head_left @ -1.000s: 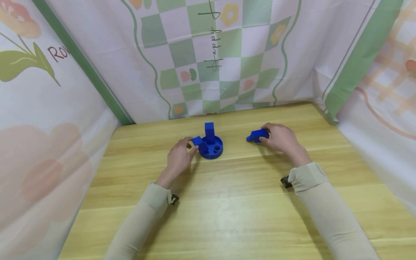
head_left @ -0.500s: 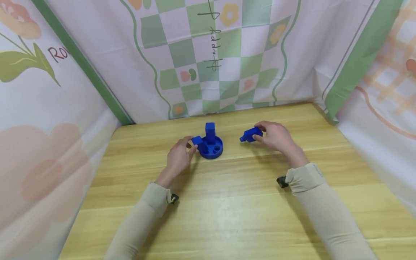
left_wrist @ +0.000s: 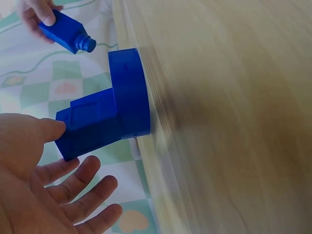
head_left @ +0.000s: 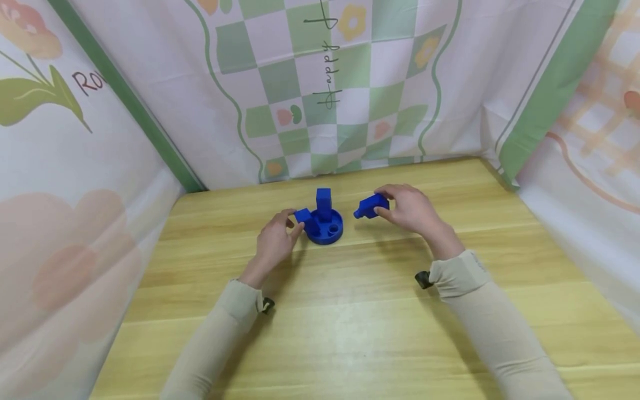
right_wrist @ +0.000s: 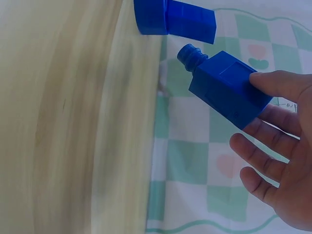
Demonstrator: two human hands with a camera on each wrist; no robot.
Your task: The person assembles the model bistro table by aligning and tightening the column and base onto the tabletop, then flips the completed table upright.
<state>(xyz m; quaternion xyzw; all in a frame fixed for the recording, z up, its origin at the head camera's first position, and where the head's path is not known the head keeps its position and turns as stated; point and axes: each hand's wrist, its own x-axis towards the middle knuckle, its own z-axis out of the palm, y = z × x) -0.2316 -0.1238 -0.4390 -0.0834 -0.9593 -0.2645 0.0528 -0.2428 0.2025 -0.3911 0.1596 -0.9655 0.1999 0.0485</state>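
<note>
A round blue tray [head_left: 326, 240] stands on the table, with a round hole showing at its right front. Two blue rectangular blocks stand in it: a rear block [head_left: 324, 203] and a left block [head_left: 304, 216]. My left hand [head_left: 274, 243] pinches the top of the left block between thumb and fingertips; the left wrist view shows this block [left_wrist: 92, 122] seated in the tray. Right of the tray, my right hand [head_left: 412, 210] holds a blue bottle-shaped block [right_wrist: 231, 87] by its base end. Its ridged neck points left toward the tray, apart from it and above the table.
The wooden table [head_left: 340, 322] spreads toward the front. A patterned cloth [head_left: 350, 133] hangs along the back edge, and more cloth hangs on both sides. Each wrist carries a small black camera.
My right hand has moved left with the bottle-shaped block, bringing it closer to the tray. The left hand keeps its grip and its place.
</note>
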